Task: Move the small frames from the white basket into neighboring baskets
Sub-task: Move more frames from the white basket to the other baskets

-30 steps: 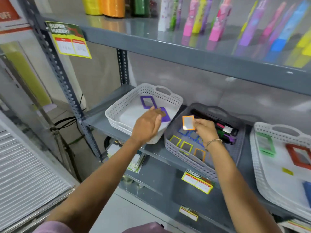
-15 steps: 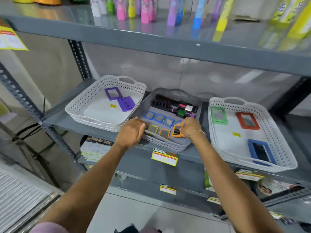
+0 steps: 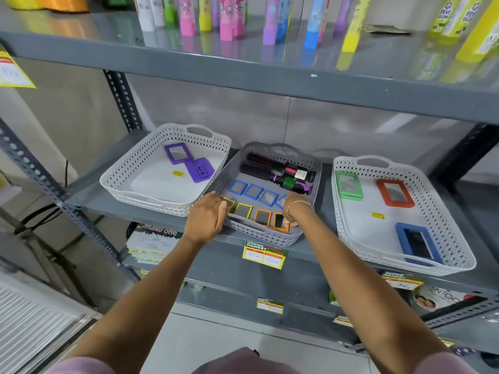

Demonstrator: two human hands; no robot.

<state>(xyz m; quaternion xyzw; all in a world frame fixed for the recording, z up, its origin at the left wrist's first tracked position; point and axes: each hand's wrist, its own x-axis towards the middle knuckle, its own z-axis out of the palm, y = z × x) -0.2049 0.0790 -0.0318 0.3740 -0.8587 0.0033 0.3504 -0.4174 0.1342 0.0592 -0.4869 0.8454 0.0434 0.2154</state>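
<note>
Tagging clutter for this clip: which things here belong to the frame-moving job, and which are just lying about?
Job:
left white basket
grey basket
small orange frame
left hand
right hand

Lying about:
hairbrushes
price tag
upper-shelf bottles

left hand (image 3: 207, 215) — reaching forward, palm down, fingers curling loosely toward 3 o'clock, holding nothing visible | right hand (image 3: 294, 209) — reaching forward toward 11 o'clock, wrist bending, fingers pointing down, grip mostly hidden | forearms — both extending bare, converging toward 12 o'clock
</note>
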